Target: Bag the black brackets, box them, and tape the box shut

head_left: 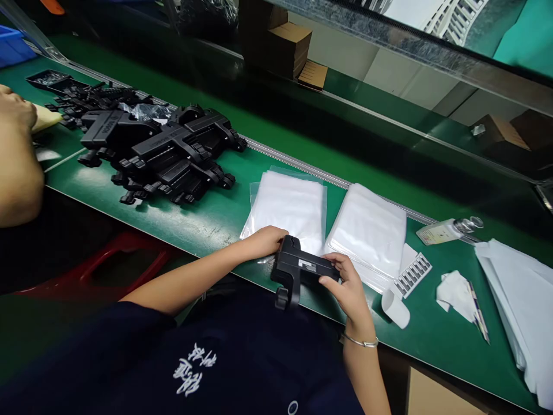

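Observation:
A black plastic clamp bracket (314,265) with a small white label and a round knob is held just above the front edge of the green bench. My right hand (349,288) grips its right end, thumb in front and fingers behind. At its left end, my left hand (264,242) is closed against the bracket, with the fingertips partly hidden behind it. Right behind the hands lie two stacks of clear plastic bags, the left stack (287,202) and the right stack (369,227).
Similar black brackets (173,144) are piled at the left, near a co-worker's arm (17,161). To the right lie a label sheet (413,274), a white roll (395,308), a bottle (440,231), crumpled tissue (455,294), a pen (478,314) and white sheets (518,305).

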`<action>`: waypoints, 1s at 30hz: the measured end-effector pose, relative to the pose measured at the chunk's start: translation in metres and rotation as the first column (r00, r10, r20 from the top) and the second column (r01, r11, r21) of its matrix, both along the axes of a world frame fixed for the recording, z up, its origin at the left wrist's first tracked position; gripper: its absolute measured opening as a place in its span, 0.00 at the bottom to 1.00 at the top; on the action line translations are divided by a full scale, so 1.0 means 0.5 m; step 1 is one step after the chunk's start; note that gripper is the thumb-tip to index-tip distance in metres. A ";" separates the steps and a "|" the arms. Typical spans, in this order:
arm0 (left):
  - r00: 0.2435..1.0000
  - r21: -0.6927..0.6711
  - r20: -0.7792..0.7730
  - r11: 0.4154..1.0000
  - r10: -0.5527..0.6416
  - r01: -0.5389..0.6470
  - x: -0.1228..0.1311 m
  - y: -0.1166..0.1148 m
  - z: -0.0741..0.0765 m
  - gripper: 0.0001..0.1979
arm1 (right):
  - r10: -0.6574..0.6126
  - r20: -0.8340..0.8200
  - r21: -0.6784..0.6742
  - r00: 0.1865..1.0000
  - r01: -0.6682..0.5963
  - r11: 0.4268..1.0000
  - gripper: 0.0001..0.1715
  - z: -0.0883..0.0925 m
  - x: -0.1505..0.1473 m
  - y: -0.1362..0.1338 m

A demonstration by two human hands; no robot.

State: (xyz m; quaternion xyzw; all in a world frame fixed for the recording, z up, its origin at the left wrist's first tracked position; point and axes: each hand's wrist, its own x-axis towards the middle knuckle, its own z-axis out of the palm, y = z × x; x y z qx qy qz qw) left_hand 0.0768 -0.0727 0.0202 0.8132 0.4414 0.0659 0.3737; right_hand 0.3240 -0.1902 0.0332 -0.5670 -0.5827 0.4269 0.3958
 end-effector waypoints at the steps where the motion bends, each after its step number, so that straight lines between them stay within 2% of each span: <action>1: 1.000 0.001 0.003 1.000 -0.001 0.001 -0.004 -0.003 0.004 0.09 | -0.011 0.015 -0.011 1.000 0.011 1.000 0.24 -0.007 -0.007 0.006; 5: 0.998 0.034 0.014 0.998 0.060 -0.061 -0.021 -0.018 0.019 0.12 | -0.070 0.183 -0.022 0.981 0.075 0.997 0.25 -0.019 -0.019 0.009; 8: 0.994 0.116 0.017 0.987 0.107 -0.109 -0.022 -0.024 0.019 0.11 | -0.079 0.330 0.002 0.941 0.083 0.997 0.25 -0.006 -0.012 -0.004; 10: 0.993 0.138 0.024 0.983 0.115 -0.117 -0.016 -0.024 0.013 0.10 | -0.086 0.367 0.011 0.926 0.088 0.996 0.25 0.008 -0.005 -0.016; 14: 0.995 0.067 0.079 0.995 0.064 -0.070 0.000 -0.021 -0.006 0.07 | -0.046 0.248 0.015 0.968 0.043 0.999 0.25 0.027 -0.001 -0.032; 16: 0.990 0.018 0.132 0.999 0.039 -0.041 0.003 -0.022 -0.014 0.06 | 0.010 0.131 0.005 0.991 -0.011 1.000 0.25 0.025 -0.009 -0.028; 18: 0.972 -0.057 0.228 0.998 0.049 -0.036 -0.001 -0.026 -0.019 0.10 | 0.032 0.046 -0.011 0.998 -0.032 0.999 0.24 0.015 -0.016 -0.018; 21: 0.933 -0.103 0.344 0.992 0.106 -0.075 -0.014 -0.034 -0.018 0.17 | -0.051 0.077 -0.026 0.996 0.054 0.998 0.24 -0.005 -0.020 0.001; 23: 0.920 -0.034 0.374 0.993 0.118 -0.114 -0.021 -0.044 -0.010 0.19 | -0.116 0.195 -0.014 0.974 0.121 0.993 0.24 -0.014 -0.021 0.008; 25: 0.912 0.063 0.399 0.990 0.094 -0.129 -0.023 -0.055 0.004 0.19 | -0.127 0.318 0.043 0.939 0.119 0.992 0.23 -0.017 -0.025 0.010; 28: 0.930 0.187 0.367 0.980 -0.009 -0.064 -0.015 -0.073 0.034 0.17 | -0.153 0.393 0.162 0.907 0.095 0.982 0.19 -0.016 -0.041 0.008; 30: 0.947 0.225 0.310 0.974 -0.082 0.011 -0.006 -0.081 0.051 0.15 | -0.265 0.378 0.219 0.887 0.193 0.957 0.17 -0.016 -0.053 0.005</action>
